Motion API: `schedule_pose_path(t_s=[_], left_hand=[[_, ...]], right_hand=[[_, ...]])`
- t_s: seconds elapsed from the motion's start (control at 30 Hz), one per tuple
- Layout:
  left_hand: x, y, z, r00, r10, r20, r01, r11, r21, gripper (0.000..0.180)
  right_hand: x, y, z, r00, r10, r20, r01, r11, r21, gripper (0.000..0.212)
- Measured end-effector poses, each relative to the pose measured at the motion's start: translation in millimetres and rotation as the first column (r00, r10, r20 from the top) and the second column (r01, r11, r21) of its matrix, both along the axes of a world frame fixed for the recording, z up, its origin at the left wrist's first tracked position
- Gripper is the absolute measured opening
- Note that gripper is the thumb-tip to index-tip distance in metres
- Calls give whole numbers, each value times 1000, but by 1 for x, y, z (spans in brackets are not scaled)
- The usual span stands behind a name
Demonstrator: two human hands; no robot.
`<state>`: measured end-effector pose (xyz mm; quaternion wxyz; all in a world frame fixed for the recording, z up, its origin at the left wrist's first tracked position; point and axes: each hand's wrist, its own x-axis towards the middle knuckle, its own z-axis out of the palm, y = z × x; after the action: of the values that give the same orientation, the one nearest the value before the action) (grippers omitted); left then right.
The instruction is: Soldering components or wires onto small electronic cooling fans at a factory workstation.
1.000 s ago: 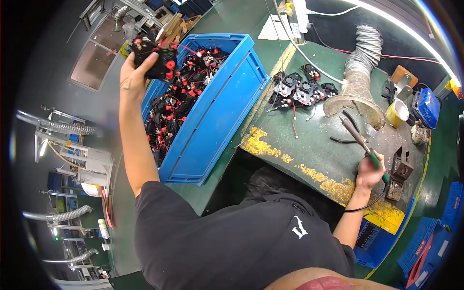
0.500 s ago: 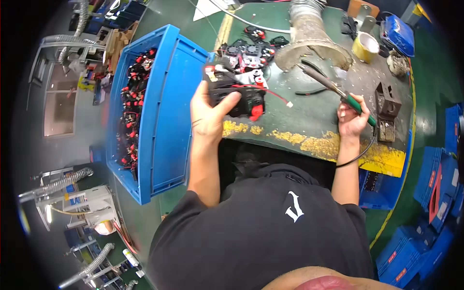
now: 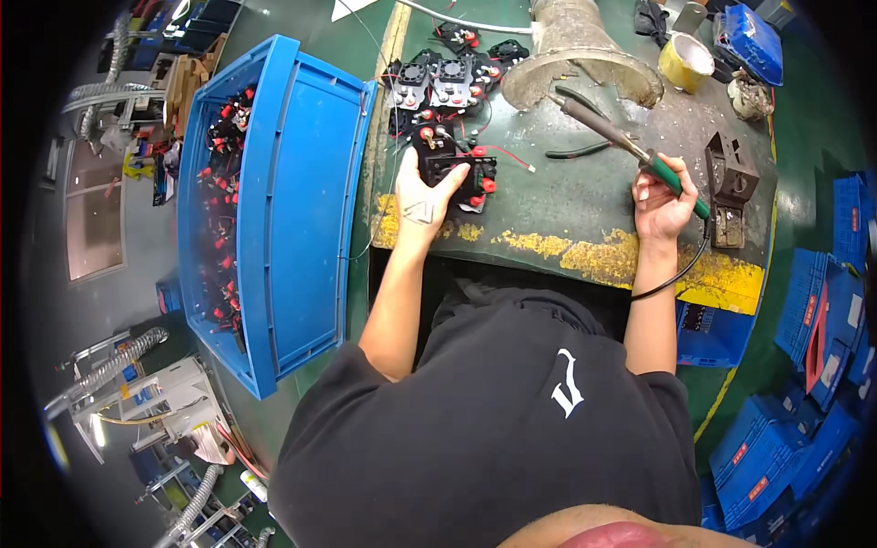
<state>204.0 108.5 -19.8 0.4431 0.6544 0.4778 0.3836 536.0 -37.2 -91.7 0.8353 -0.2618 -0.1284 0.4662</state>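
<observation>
My left hand (image 3: 422,199) is closed round a black electrical assembly (image 3: 450,168) with red and metal terminals, thumb across its near side. A thin red wire with a small white connector trails from it over the green bench. Just beyond lie several similar black units (image 3: 449,84), some with small fans on top. Over the right of the bench, my right hand (image 3: 664,203) grips a soldering iron (image 3: 660,172) by its green handle. The iron's tip points up and left, above a pair of dark-handled pliers (image 3: 579,152) and well apart from the assembly.
A flared fume duct (image 3: 571,55) stands at the back. At right are a brown metal stand (image 3: 729,178), a yellow pot (image 3: 685,64) and a blue bundle (image 3: 753,44). A tilted blue crate (image 3: 309,210) of similar units borders the bench at left. The iron's cord hangs beside my right forearm.
My left hand has brought the assembly slightly right and down toward the bench, turning it so its terminals show. The right hand and the soldering iron stay nearly in place; the view has shifted slightly.
</observation>
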Motion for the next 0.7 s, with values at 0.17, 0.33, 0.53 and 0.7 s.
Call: schedule_pose_path(t_s=[0.17,0.33,0.53,0.7], left_hand=[[-18,-5,5,816,298,-495,-40,884,466,100],[-26,-17,26,809,32,-587,330,802,498,77],[-42,-8,43,723,-207,-659,551,748,369,77],[-53,-2,40,819,-162,-551,451,775,443,31]], right_hand=[[2,2,-2,1000,-5,-4,5,1000,3,47],[5,-2,-3,999,-8,40,8,1000,15,47],[4,-3,-3,995,16,94,-16,1000,-4,47],[10,-4,1,996,-6,85,5,1000,10,48]])
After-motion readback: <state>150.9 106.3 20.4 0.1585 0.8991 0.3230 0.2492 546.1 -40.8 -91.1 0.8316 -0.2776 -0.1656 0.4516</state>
